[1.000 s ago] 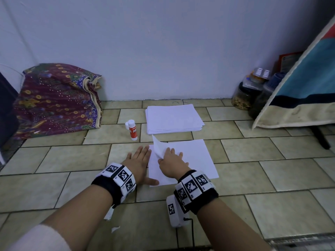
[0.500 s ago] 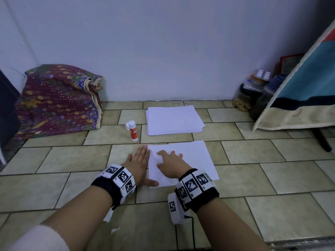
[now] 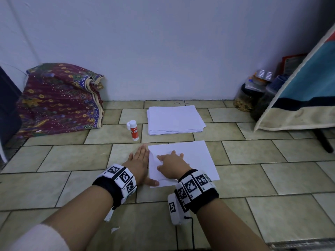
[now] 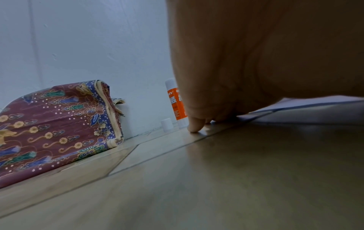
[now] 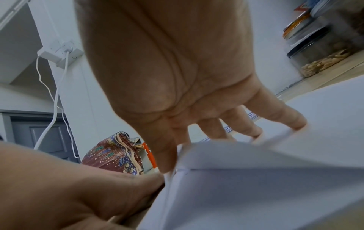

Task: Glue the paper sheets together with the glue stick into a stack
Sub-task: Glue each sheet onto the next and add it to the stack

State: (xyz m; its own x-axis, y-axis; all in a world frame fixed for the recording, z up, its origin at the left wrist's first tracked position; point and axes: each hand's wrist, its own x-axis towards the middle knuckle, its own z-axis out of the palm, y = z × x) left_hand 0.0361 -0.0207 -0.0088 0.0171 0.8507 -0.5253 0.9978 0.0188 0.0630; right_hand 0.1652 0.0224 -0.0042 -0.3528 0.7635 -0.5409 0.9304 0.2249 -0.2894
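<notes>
Two or more white sheets lie together on the tiled floor in front of me. My right hand presses flat on their left part with straight, spread fingers; the left edge of the top sheet bulges up a little. My left hand lies flat on the floor beside the sheets, its thumb touching their near left corner. Behind them sits a stack of white paper. The orange-and-white glue stick stands upright to the left of the stack, with its cap beside it.
A folded patterned cloth leans against the wall at the left. Jars and a hanging blue-and-cream fabric fill the right corner, with a dark leg below. Small paper scraps lie near my left forearm.
The raised far left corner of the top sheet has come down onto the sheet below. My right hand now presses nearer the left edge. The left hand has stayed put.
</notes>
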